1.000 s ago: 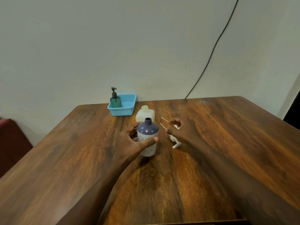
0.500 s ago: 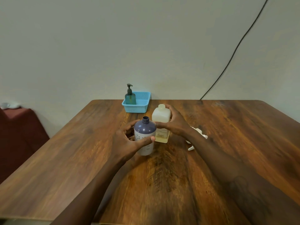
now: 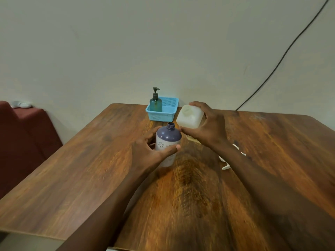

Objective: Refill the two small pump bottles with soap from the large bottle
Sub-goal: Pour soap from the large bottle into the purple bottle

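L hand [image 3: 145,153] grips purple bottle [image 3: 168,142], uncapped, upright on table [image 3: 90,169]. R hand [image 3: 208,131] holds big white bottle [image 3: 189,116], tilted twd purple neck.

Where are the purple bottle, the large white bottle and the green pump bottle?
purple bottle [image 3: 169,135]: head view, on its dark shoulder below the open neck.
large white bottle [image 3: 189,117]: head view, on its tilted side wall.
green pump bottle [image 3: 155,105]: head view, on its body, in the basket.
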`<state>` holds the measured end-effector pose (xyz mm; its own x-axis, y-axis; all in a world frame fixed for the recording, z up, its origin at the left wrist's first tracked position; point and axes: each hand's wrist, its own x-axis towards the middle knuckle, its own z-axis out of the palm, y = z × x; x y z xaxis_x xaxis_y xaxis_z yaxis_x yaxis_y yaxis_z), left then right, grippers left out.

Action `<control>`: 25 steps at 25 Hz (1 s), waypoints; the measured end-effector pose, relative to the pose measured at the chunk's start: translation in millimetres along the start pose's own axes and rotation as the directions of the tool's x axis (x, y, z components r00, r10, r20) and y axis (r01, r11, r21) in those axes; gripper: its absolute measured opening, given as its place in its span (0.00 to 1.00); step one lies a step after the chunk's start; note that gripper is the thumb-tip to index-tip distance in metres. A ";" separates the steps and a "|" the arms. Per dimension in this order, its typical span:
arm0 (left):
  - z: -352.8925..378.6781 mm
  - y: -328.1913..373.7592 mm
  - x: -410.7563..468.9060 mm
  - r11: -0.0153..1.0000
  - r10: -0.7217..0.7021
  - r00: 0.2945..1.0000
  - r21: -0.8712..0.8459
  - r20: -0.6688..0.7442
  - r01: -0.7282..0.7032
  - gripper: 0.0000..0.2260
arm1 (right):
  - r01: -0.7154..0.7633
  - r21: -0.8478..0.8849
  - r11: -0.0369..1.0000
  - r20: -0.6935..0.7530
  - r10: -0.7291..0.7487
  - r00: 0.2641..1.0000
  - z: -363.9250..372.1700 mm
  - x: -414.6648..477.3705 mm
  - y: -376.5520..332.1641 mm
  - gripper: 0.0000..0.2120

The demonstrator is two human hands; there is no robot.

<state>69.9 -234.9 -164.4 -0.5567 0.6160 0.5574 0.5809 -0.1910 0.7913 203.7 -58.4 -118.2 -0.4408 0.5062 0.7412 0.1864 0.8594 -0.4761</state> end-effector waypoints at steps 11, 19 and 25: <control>8.2 3.1 3.3 0.994 0.105 0.994 0.026 0.006 -0.105 0.29 | 0.293 -0.352 0.889 0.035 -0.301 0.953 -17.6 0.1 -2.2 0.31; 6.4 4.7 3.5 0.993 0.109 0.994 0.032 0.009 -0.110 0.30 | 0.388 -0.390 0.835 0.024 -0.412 0.911 -23.2 -5.0 -3.6 0.30; 8.1 -1.1 4.2 0.995 0.093 0.996 0.035 0.017 -0.093 0.32 | 0.405 -0.433 0.806 0.075 -0.415 0.907 -23.7 -3.6 2.1 0.33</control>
<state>71.8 -225.9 -164.9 -0.4903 0.6085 0.6239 0.6508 -0.2205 0.7265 226.5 -56.7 -110.7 -0.5429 0.0968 0.8342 0.3518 0.9282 0.1213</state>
